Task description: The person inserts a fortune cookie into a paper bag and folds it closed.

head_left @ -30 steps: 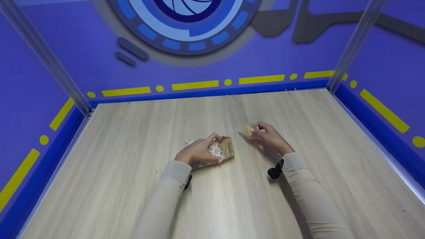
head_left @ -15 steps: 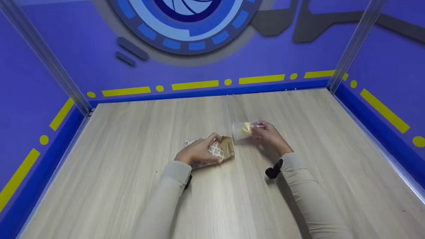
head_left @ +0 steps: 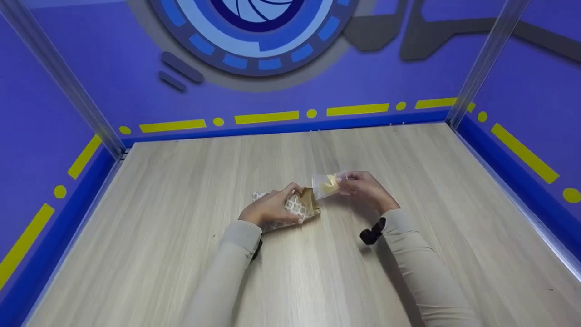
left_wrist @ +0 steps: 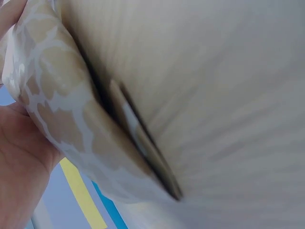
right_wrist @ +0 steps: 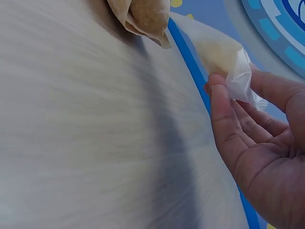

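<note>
My left hand (head_left: 271, 209) grips a patterned brown-and-white paper bag (head_left: 296, 205) that lies on its side on the table, its brown mouth facing right. In the left wrist view the printed side of the bag (left_wrist: 64, 95) fills the left edge. Between thumb and fingers, my right hand (head_left: 365, 187) pinches a small clear plastic bag (head_left: 320, 186) with something pale yellow (head_left: 331, 183) in it. The far edge of the plastic bag is at the mouth of the paper bag; whether it is inside, I cannot tell. Seen from the right wrist, the plastic bag (right_wrist: 209, 43) hangs above the table.
The wood-grain table (head_left: 172, 254) spreads around both hands. Blue-purple panels (head_left: 254, 102) with yellow marks stand at the back and both sides. A black wrist device (head_left: 372, 232) sits at the right cuff.
My right hand has moved slightly left and swung the plastic bag round, so that it points at the paper bag's mouth. The left hand and paper bag have stayed put.
</note>
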A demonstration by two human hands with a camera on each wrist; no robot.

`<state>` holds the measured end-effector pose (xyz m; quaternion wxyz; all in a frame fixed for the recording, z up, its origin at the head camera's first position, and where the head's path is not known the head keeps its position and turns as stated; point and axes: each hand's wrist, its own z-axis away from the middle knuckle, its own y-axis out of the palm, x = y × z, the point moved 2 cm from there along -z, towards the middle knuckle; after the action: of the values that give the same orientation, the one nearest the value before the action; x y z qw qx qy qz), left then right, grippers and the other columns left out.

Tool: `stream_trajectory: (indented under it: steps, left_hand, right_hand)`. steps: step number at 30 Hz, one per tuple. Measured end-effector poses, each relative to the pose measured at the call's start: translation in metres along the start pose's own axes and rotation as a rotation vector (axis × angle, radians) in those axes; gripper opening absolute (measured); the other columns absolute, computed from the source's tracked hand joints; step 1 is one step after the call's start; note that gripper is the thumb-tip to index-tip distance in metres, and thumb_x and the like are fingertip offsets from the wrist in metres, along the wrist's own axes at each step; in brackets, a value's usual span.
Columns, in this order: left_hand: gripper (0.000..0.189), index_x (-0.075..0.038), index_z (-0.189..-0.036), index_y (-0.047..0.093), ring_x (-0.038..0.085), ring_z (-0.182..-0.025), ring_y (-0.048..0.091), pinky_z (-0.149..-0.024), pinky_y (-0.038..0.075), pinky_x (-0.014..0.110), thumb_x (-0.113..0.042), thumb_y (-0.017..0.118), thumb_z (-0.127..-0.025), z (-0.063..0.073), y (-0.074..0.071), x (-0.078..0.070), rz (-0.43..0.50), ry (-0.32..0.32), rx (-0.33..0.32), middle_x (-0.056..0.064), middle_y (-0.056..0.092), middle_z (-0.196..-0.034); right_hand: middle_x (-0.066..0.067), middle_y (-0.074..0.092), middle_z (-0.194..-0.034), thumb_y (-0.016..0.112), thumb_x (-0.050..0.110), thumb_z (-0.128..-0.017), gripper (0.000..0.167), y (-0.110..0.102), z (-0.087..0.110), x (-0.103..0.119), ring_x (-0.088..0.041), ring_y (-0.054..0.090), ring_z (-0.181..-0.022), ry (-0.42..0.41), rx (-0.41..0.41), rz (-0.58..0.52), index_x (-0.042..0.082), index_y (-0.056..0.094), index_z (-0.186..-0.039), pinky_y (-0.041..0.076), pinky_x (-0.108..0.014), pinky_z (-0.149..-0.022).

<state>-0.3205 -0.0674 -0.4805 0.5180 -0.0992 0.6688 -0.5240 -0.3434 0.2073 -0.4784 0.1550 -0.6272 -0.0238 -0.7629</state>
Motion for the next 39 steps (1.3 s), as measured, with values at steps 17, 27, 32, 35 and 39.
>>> stream_trajectory:
  steps: [17, 27, 32, 35, 39]
  left_hand:
    - [0.067, -0.034, -0.126, 0.04, 0.015, -0.069, 0.049, -0.066, 0.044, 0.031, -0.046, 0.079, -0.073, 0.001, 0.0, -0.002, -0.02, -0.009, -0.01, 0.0, 0.057, -0.082]
    - [0.067, -0.034, -0.127, 0.041, 0.017, -0.076, 0.053, -0.071, 0.045, 0.033, -0.044, 0.08, -0.073, 0.002, 0.0, -0.002, -0.019, -0.026, -0.009, 0.003, 0.063, -0.093]
    - [0.068, -0.034, -0.128, 0.041, 0.017, -0.078, 0.054, -0.073, 0.046, 0.033, -0.044, 0.08, -0.073, 0.002, 0.0, -0.002, -0.03, -0.029, -0.013, 0.004, 0.064, -0.098]
    - [0.068, -0.032, -0.129, 0.041, 0.017, -0.08, 0.054, -0.076, 0.046, 0.034, -0.043, 0.08, -0.074, 0.001, 0.0, -0.002, -0.034, -0.018, -0.013, 0.005, 0.065, -0.102]
    - [0.069, -0.031, -0.13, 0.041, 0.017, -0.079, 0.054, -0.074, 0.047, 0.034, -0.043, 0.079, -0.075, 0.001, 0.0, -0.002, -0.04, -0.01, -0.009, 0.006, 0.065, -0.099]
  right_hand:
    - [-0.005, 0.059, -0.09, 0.054, 0.006, -0.094, 0.03, 0.016, -0.002, -0.003, -0.012, 0.063, -0.078, 0.061, 0.106, -0.04, -0.013, 0.051, -0.116, 0.054, -0.022, -0.074]
    - [-0.002, 0.063, -0.083, 0.057, 0.011, -0.093, 0.02, 0.023, -0.003, -0.006, -0.011, 0.066, -0.076, 0.049, 0.108, 0.071, -0.007, 0.06, -0.102, 0.054, -0.023, -0.072]
    - [0.004, 0.059, -0.075, 0.062, 0.016, -0.09, 0.015, 0.026, -0.005, -0.006, -0.008, 0.057, -0.068, 0.046, 0.067, 0.153, 0.001, 0.063, -0.094, 0.049, -0.023, -0.066]
    - [0.004, 0.057, -0.069, 0.063, 0.018, -0.089, 0.015, 0.029, -0.005, -0.006, -0.008, 0.053, -0.062, 0.038, 0.046, 0.176, 0.003, 0.063, -0.091, 0.046, -0.022, -0.061]
    - [0.003, 0.057, -0.062, 0.064, 0.015, -0.09, 0.016, 0.034, -0.007, -0.005, -0.007, 0.053, -0.056, 0.017, 0.033, 0.152, 0.0, 0.061, -0.094, 0.045, -0.02, -0.056]
